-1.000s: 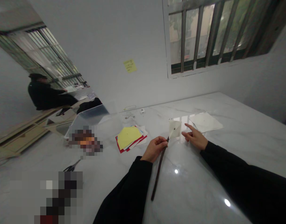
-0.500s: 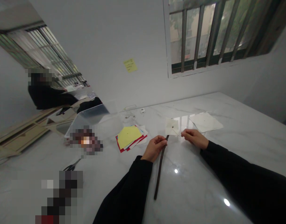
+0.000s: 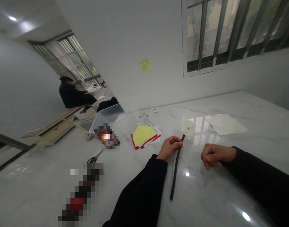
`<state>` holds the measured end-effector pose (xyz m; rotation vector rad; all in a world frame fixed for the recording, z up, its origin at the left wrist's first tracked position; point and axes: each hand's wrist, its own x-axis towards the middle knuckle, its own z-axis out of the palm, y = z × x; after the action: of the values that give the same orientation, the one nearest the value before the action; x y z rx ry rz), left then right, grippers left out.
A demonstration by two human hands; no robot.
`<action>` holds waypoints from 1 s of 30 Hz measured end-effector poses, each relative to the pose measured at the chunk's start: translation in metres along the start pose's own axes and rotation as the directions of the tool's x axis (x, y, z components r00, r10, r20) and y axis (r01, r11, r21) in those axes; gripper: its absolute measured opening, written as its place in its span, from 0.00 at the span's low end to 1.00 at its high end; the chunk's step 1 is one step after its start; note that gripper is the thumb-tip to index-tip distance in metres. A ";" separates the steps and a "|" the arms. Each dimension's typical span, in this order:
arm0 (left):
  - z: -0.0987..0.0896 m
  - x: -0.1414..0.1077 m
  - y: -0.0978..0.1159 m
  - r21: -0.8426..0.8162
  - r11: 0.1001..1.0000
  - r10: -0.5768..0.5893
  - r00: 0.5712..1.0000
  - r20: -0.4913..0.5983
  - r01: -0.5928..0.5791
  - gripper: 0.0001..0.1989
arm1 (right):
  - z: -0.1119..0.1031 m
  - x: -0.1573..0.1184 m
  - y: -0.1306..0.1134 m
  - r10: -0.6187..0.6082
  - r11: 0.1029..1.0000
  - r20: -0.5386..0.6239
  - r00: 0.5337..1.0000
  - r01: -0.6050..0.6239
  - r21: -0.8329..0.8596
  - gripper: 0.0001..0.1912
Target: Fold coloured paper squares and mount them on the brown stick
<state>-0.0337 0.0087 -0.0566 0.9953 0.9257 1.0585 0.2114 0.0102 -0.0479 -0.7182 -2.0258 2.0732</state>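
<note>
My left hand (image 3: 171, 148) pinches a thin dark brown stick (image 3: 175, 173) near its upper end. The stick slants down toward me over the marble-patterned tabletop. Just past its top is a small cream paper square (image 3: 187, 126) with a dark dot in the middle. I cannot tell how the square and the stick are joined. To the right, my right hand (image 3: 215, 155) is curled with its fingers pointing down, apart from the stick and the paper. Whatever lies inside its fingers is hidden. Beyond it lie white paper sheets (image 3: 226, 124).
A stack of yellow, red and white paper pieces (image 3: 144, 136) lies left of my left hand. Farther left are scissors (image 3: 93, 159), a clear plastic bin (image 3: 111, 115) and blurred-out objects. A cable (image 3: 143, 110) runs near the wall. A person (image 3: 72, 93) sits in the far background.
My right hand has moved away from the paper square, to the right and toward me, and its fingers have curled down. My left hand still holds the stick. The view has shifted left.
</note>
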 end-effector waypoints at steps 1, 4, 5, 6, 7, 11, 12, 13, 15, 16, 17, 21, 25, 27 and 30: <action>0.000 0.000 0.000 -0.002 1.000 -0.001 1.000 -0.004 0.001 0.18 | 0.000 0.003 0.001 -0.021 0.999 -0.093 0.995 0.024 0.027 0.27; 0.000 0.000 -0.001 0.001 1.000 0.003 1.000 -0.001 -0.003 0.18 | -0.006 0.014 0.008 0.002 0.985 -0.470 0.883 0.080 0.155 0.24; 0.000 0.000 -0.001 0.006 1.000 0.004 1.000 0.001 -0.004 0.18 | -0.009 0.016 0.010 0.024 0.976 -0.562 0.827 0.103 0.193 0.23; 0.000 0.000 -0.001 0.013 1.000 0.003 1.000 0.007 -0.003 0.18 | -0.013 0.017 0.011 0.038 0.968 -0.634 0.773 0.129 0.216 0.22; 0.000 0.000 -0.001 0.024 1.000 -0.002 1.000 0.013 0.001 0.18 | -0.016 0.017 0.012 0.043 0.963 -0.691 0.722 0.154 0.221 0.22; -0.001 -0.001 -0.001 0.084 0.996 -0.039 0.999 0.038 0.036 0.17 | -0.025 0.014 0.013 0.041 0.969 -0.848 0.529 0.187 0.164 0.30; -0.001 -0.002 0.000 0.099 0.994 -0.045 0.998 0.042 0.041 0.17 | -0.025 0.013 0.014 0.054 0.971 -0.863 0.502 0.177 0.163 0.32; -0.001 -0.002 0.000 0.111 0.993 -0.047 0.998 0.043 0.042 0.17 | -0.025 0.013 0.016 0.068 0.972 -0.864 0.499 0.162 0.170 0.33; -0.001 -0.002 0.000 0.124 0.991 -0.046 0.998 0.045 0.040 0.17 | -0.023 0.015 0.019 0.087 0.975 -0.829 0.553 0.125 0.185 0.34; -0.001 -0.002 0.000 0.127 0.991 -0.045 0.998 0.046 0.039 0.17 | -0.021 0.016 0.020 0.094 0.975 -0.800 0.592 0.106 0.194 0.34; -0.001 -0.002 0.000 0.125 0.991 -0.042 0.998 0.048 0.036 0.17 | -0.020 0.017 0.020 0.102 0.975 -0.769 0.631 0.091 0.204 0.34; -0.001 -0.001 -0.002 0.106 0.994 -0.011 0.999 0.047 0.006 0.16 | -0.012 0.020 0.016 0.151 0.954 -0.733 0.663 0.098 0.285 0.38; -0.002 0.000 -0.005 0.092 0.996 0.017 1.000 0.019 -0.019 0.17 | -0.010 0.014 0.011 0.129 0.928 -0.692 0.710 0.160 0.337 0.27; -0.002 0.001 -0.006 0.082 0.996 0.026 1.000 0.008 -0.027 0.17 | -0.008 0.007 0.013 0.027 0.928 -0.425 0.905 0.136 0.348 0.22; -0.002 0.002 -0.006 0.065 0.998 0.021 1.000 -0.002 -0.021 0.18 | -0.003 0.001 0.017 -0.099 0.948 0.075 0.992 0.071 0.311 0.31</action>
<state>-0.0340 0.0096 -0.0628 1.0600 0.9587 1.0529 0.2157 0.0119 -0.0643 -0.4809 -1.6800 2.3326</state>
